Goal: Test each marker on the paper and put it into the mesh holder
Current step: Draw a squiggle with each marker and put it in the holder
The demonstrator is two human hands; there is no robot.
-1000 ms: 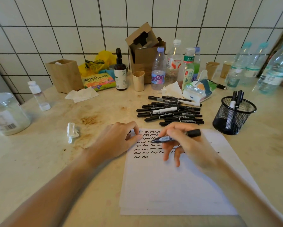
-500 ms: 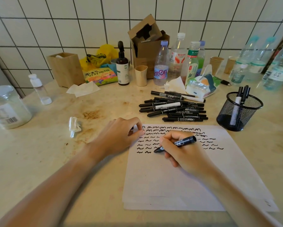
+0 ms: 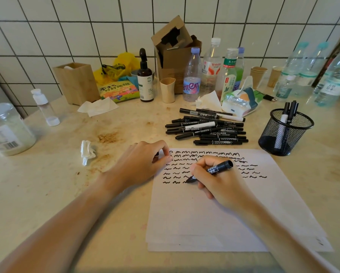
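R hand [image 3: 222,186] grip pinches marker [image 3: 210,171], tip on paper [image 3: 204,213] mid-squiggle; L hand [image 3: 143,164], fingers curled, pins sheet's 10 o'clock corner vs. slip; mesh holder [image 3: 285,133] waits at 2 o'clock.

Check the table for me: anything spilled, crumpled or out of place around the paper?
Yes. Brown crumbs and stains are smeared on the table left of the paper, with a crumpled tissue beside them. The cardboard box at the back gapes open.

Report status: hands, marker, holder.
Right hand grips marker, tip on paper. Left hand curled at paper's corner. Mesh holder unobstructed.
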